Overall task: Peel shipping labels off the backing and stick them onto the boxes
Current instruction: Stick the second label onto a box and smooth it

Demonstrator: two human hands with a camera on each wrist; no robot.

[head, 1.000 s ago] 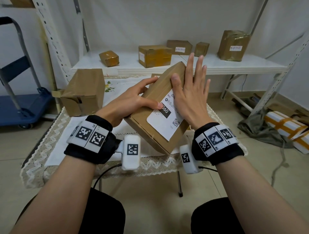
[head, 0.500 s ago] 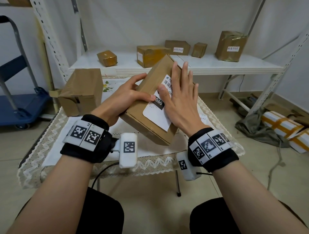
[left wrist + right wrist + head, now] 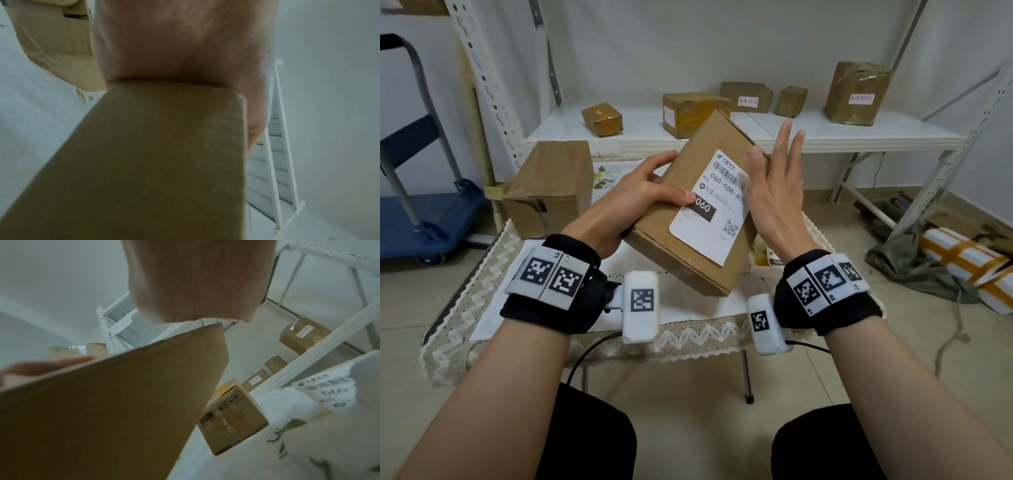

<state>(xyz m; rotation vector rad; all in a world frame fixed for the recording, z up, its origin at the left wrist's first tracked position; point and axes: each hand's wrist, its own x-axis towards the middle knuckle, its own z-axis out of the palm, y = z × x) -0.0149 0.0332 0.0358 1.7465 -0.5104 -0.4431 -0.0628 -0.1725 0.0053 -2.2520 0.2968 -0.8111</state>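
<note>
A flat brown cardboard box (image 3: 671, 246) is held tilted above the table. Its upper face carries a white shipping label (image 3: 709, 219) printed with a barcode and "060". My left hand (image 3: 640, 202) grips the box's left side, thumb lying on top at the label's left edge. My right hand (image 3: 774, 192) stands at the box's right edge with straight, spread fingers; its thumb sits at the label's upper right corner. The left wrist view shows the box's underside (image 3: 164, 162) below the palm (image 3: 174, 40). In the right wrist view the box (image 3: 113, 402) fills the lower left.
A larger brown box (image 3: 551, 192) stands at the left on the lace-covered table (image 3: 517, 329). More label sheets (image 3: 329, 389) and a small box (image 3: 232, 415) lie at the right. Several boxes sit on the white shelf (image 3: 756, 144) behind. A blue cart (image 3: 421, 219) is at the left.
My right hand, which lay flat on the label and slid over it, has lifted off to the box's right edge, uncovering the label. The left hand keeps its grip.
</note>
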